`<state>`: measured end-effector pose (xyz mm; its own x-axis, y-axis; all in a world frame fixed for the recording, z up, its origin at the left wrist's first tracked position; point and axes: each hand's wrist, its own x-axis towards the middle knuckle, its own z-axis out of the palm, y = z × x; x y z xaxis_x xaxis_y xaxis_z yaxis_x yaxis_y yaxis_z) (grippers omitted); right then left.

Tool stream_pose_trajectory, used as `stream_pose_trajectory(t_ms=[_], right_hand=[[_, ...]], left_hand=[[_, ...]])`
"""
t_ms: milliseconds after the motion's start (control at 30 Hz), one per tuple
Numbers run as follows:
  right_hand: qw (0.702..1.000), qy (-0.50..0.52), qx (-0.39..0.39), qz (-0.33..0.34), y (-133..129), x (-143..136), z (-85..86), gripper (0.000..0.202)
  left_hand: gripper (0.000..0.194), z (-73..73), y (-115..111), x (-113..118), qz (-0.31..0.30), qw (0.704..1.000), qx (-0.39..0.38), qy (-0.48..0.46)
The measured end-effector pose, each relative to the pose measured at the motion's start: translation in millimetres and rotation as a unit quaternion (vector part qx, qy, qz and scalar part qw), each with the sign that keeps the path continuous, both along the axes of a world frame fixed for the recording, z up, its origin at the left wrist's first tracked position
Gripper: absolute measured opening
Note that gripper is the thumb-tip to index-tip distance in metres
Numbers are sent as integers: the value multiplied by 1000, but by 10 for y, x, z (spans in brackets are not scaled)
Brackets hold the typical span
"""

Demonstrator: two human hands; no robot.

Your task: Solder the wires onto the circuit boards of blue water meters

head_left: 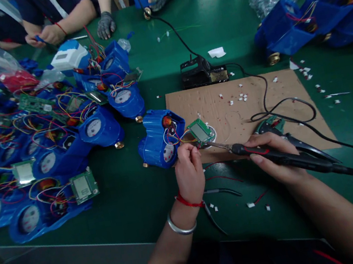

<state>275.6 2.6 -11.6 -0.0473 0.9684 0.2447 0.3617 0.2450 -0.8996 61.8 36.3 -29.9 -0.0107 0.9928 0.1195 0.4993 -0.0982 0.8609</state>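
My right hand is closed round the handle of a soldering iron, whose tip meets the lower edge of a green circuit board with a small grey display. At that same edge my left hand is pinched; what its fingertips grip is hidden, though thin wires run close by. Coloured wires join the board to a blue water meter just to its left. The board rests at the left part of a brown cardboard sheet. Wire cutters lie partly behind the iron and my right hand.
A black soldering-iron stand sits behind the cardboard, with a cable looping across to the right. Many wired blue meters crowd the left; several more stand at right. Pliers and connector scraps lie in front. Co-workers' hands are opposite.
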Motion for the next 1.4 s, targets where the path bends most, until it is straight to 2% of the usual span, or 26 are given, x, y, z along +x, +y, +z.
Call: stream_pose_trajectory(t_ms=[200, 533, 833, 1133, 1400], right_hand=[[1000, -11, 6, 13, 3, 8, -13, 22], [999, -9, 11, 45, 19, -17, 18, 25], [1000, 15, 10, -7, -4, 1, -1, 19], [999, -35, 6, 5, 13, 9, 8, 17], [999, -20, 11, -28, -11, 32, -20, 16]], left_hand=[[6, 17, 26, 0, -1, 1000, -14, -22], [6, 30, 39, 2, 5, 1000, 2, 16], [6, 37, 33, 7, 28, 1000, 6, -9], [6, 49, 33, 4, 26, 1000, 7, -5], [6, 71, 44, -2, 25, 1000, 4, -7]])
